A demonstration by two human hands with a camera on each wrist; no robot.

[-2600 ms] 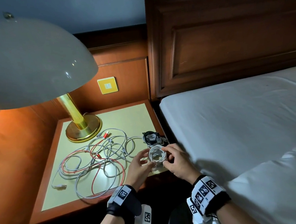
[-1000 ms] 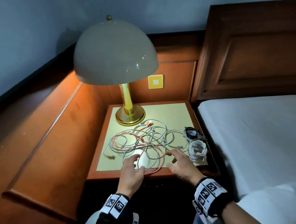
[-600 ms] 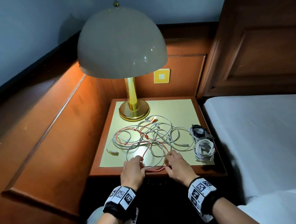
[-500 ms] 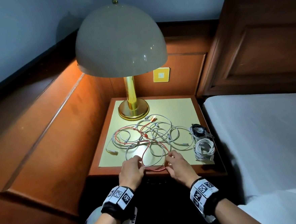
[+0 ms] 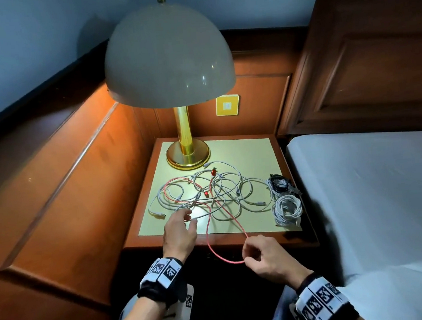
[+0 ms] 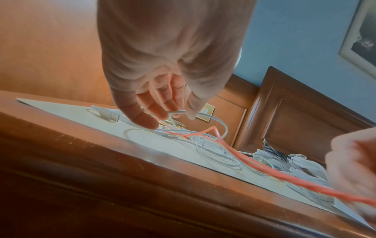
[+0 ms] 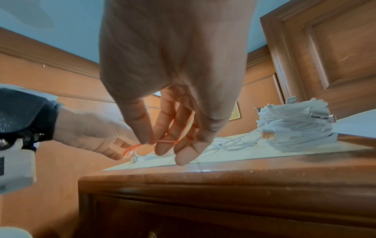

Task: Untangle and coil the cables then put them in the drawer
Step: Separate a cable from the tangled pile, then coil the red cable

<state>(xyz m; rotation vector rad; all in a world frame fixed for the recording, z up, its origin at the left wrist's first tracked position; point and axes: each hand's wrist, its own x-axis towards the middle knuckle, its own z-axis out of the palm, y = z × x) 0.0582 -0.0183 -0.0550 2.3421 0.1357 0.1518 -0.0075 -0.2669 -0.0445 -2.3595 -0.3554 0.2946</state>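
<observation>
Red cable (image 5: 211, 231): a loop of it is drawn off the nightstand (image 5: 235, 241) front edge, pinched between thumb and forefinger of my right hand (image 5: 266, 257); its far run goes back into the tangle (image 5: 207, 192) mid-top, both red plugs lying there. My left hand (image 5: 179, 233) sits at the tangle's near edge, thumb and fingertips nipping a white strand (image 6: 177, 112) just off the surface, other fingers loose. Judgement: the cables are light, limp and thin, smooth-jacketed, so they will slide through a pinch and snag at crossings; best held on the cord close to a plug and fed out end first, not hauled by mid-loop. Count: one red cable; white cables in the tangle, at least two, exact number not readable; coiled bundles at the right edge, two: one white (image 5: 287, 210), one dark (image 5: 280, 183) behind it. One lamp (image 5: 169, 62) at the back. Drawer not seen open.
</observation>
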